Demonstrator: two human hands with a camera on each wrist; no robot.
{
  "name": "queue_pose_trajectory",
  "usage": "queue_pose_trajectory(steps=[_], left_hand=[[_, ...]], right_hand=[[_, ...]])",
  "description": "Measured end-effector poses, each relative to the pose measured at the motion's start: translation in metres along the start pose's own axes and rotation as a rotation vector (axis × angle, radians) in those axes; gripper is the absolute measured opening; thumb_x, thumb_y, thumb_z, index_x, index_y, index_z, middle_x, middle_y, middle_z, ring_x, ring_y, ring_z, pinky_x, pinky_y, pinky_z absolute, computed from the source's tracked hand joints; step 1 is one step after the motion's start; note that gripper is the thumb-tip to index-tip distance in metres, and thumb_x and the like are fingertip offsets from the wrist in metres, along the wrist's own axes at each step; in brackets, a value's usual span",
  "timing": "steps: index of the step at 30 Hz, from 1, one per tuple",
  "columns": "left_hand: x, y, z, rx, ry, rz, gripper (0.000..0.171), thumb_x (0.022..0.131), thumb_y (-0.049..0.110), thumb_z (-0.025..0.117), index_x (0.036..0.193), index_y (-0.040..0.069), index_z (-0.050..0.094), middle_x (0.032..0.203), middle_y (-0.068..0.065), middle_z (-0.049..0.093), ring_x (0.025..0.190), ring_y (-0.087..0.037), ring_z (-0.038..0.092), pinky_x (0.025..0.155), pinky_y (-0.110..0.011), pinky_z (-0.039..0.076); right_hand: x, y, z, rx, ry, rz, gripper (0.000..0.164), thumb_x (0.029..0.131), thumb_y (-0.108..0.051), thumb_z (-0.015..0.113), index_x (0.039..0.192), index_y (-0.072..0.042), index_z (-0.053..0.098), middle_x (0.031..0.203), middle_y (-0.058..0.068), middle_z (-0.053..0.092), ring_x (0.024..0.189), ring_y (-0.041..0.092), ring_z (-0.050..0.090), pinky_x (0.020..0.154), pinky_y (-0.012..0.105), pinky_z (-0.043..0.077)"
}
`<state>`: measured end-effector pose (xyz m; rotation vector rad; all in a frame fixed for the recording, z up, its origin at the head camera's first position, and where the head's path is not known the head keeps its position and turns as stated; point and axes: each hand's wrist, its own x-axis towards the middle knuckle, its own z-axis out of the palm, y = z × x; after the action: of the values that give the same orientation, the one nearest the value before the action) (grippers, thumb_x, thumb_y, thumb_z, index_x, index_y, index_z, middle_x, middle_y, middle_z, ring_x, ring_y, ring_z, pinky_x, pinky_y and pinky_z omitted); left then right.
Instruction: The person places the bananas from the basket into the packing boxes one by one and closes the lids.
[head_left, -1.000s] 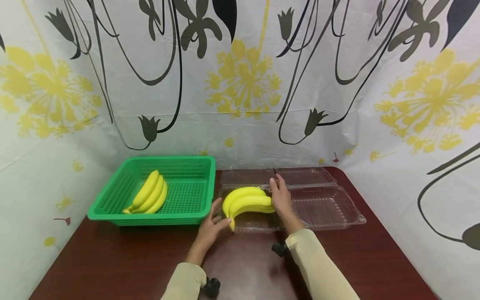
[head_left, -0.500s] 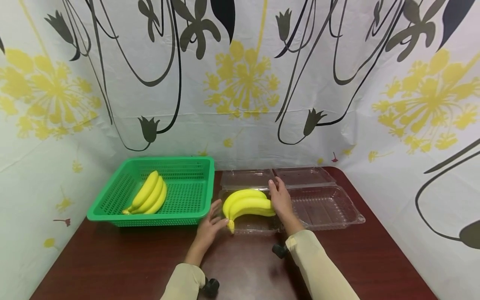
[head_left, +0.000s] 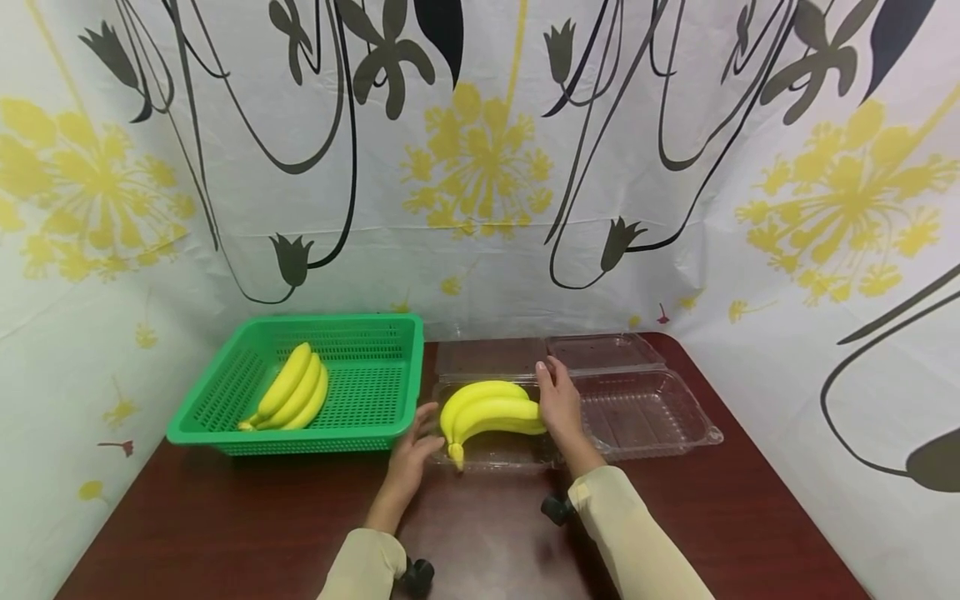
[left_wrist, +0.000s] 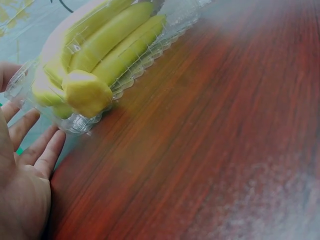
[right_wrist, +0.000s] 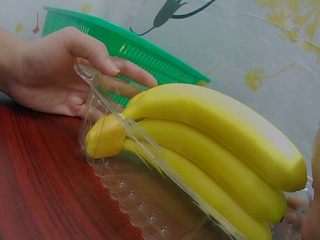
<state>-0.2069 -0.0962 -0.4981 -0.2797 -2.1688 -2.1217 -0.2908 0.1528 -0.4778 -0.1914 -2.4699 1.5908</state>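
Note:
A bunch of yellow bananas (head_left: pixel 491 410) lies in a clear plastic clamshell box (head_left: pixel 498 457), its stem end toward the box's near left corner. My left hand (head_left: pixel 408 454) is at the box's left end with fingers spread and relaxed; its fingertips reach the plastic wall, and the thumb is apart from the stem. At the banana tips is my right hand (head_left: pixel 562 408), its fingers fairly straight in the head view. In the right wrist view only parts of its fingers (right_wrist: pixel 296 206) show beside the tips. The left wrist view shows the left hand (left_wrist: pixel 27 175) beside the box.
A green plastic basket (head_left: pixel 375 434) stands at the left with another banana bunch (head_left: pixel 292 390) inside. A second clear box (head_left: pixel 645 408) adjoins on the right, its lid (head_left: pixel 606 352) laid back. Behind the dark red table (head_left: pixel 285 517) hangs a patterned cloth (head_left: pixel 480 275).
Over the last second the banana bunch sinks slightly lower in the box. My left thumb draws back leftward from the stem. My right hand stays by the tips. The head view shifts a little.

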Motion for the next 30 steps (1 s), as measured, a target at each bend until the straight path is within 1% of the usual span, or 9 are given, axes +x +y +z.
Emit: queue_pose_trajectory(steps=[6,12,16,23,26,30], left_hand=[[0.0002,-0.0011,0.0003,0.025,0.011,0.033,0.053,0.089,-0.007,0.052,0.141,-0.006,0.043,0.143,-0.028,0.041,0.126,-0.047,0.041,0.097,-0.057,0.038],[0.0003,-0.0019,-0.0001,0.026,0.016,0.052,0.054,0.087,-0.01,0.049,0.14,-0.007,0.042,0.143,-0.029,0.041,0.125,-0.05,0.041,0.098,-0.058,0.037],[0.0002,-0.0019,-0.0001,0.024,0.012,0.054,0.054,0.087,-0.01,0.049,0.141,-0.007,0.041,0.143,-0.029,0.04,0.126,-0.05,0.04,0.098,-0.058,0.037],[0.0002,-0.0009,0.0,0.013,0.014,0.063,0.054,0.086,-0.01,0.049,0.14,-0.009,0.042,0.143,-0.03,0.04,0.126,-0.051,0.04,0.098,-0.059,0.036],[0.0,-0.0005,0.0003,0.01,0.016,0.062,0.054,0.086,-0.011,0.049,0.14,-0.009,0.041,0.143,-0.03,0.039,0.126,-0.051,0.04,0.099,-0.059,0.035],[0.0002,-0.0009,0.0005,0.012,0.016,0.053,0.054,0.087,-0.01,0.049,0.14,-0.008,0.041,0.144,-0.03,0.039,0.126,-0.05,0.04,0.099,-0.059,0.035]], right_hand=[[-0.0027,-0.0015,0.0001,0.023,0.043,-0.025,0.066,0.099,-0.058,0.038,0.148,-0.014,0.039,0.144,0.011,0.046,0.131,0.03,0.044,0.104,0.05,0.037],[-0.004,-0.0025,0.0007,0.059,0.052,-0.07,0.063,0.099,-0.054,0.042,0.148,-0.015,0.04,0.143,0.009,0.048,0.127,0.029,0.047,0.102,0.049,0.039],[-0.004,-0.0014,0.0001,0.069,0.045,-0.095,0.06,0.1,-0.052,0.043,0.148,-0.017,0.039,0.143,0.008,0.047,0.125,0.029,0.049,0.101,0.05,0.04],[-0.0052,-0.0004,-0.0016,0.111,0.023,-0.139,0.062,0.099,-0.052,0.046,0.15,-0.017,0.036,0.145,0.008,0.045,0.127,0.029,0.046,0.102,0.05,0.038],[-0.0047,-0.0008,-0.0019,0.139,0.024,-0.162,0.06,0.1,-0.048,0.047,0.15,-0.016,0.036,0.143,0.01,0.046,0.127,0.029,0.047,0.102,0.051,0.038],[-0.0026,-0.0008,-0.0017,0.167,0.047,-0.199,0.058,0.101,-0.041,0.049,0.149,-0.013,0.036,0.136,0.011,0.049,0.121,0.028,0.05,0.098,0.049,0.041]])
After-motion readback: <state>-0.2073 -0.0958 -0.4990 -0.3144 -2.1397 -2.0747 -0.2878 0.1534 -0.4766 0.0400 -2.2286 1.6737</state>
